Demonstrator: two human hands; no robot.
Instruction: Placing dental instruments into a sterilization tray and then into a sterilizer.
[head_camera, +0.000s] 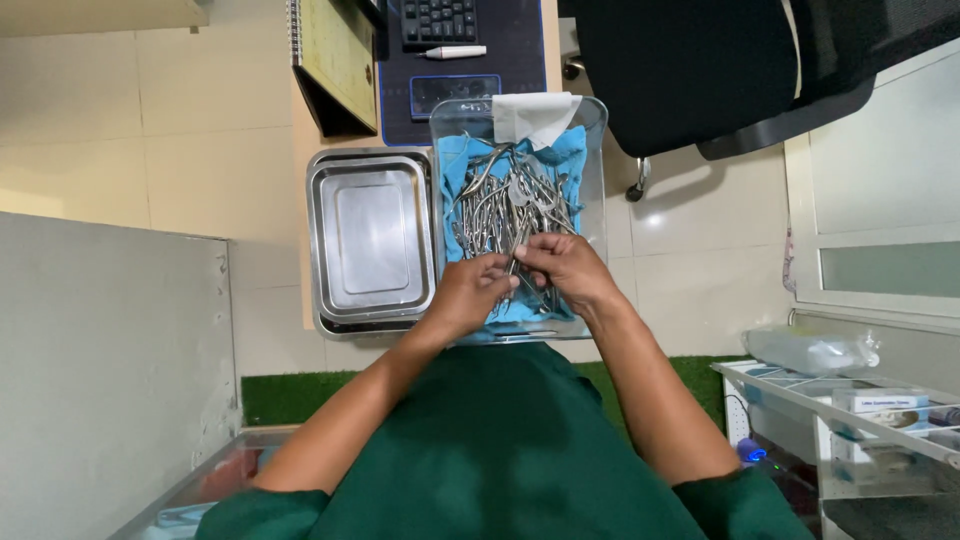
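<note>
Both hands are pinched together on one metal instrument (513, 262) at the near end of the clear tray (596, 180): left hand (468, 296), right hand (565, 268). Tangled instruments could snag and be dragged out; pointed tips could prick fingers.

A pile of silver-grey metal instruments (510, 205) is seen on a bright blue cloth (455, 165) inside a clear plastic container (595, 130), with a white folded tissue (535, 115) at its far end. To the left, a plain silver steel tray (370, 240) is shown on a pale wooden tabletop (302, 200), and beyond it a black keyboard (438, 20), a white pen (453, 52) and a dark mat (520, 50) edged in blue are visible. Dark green sleeves (250, 510) are worn near the camera, a strip of green artificial grass (290, 395) is laid on cream floor tiles (200, 120), and a black chair (690, 70) is seen at the far right.
</note>
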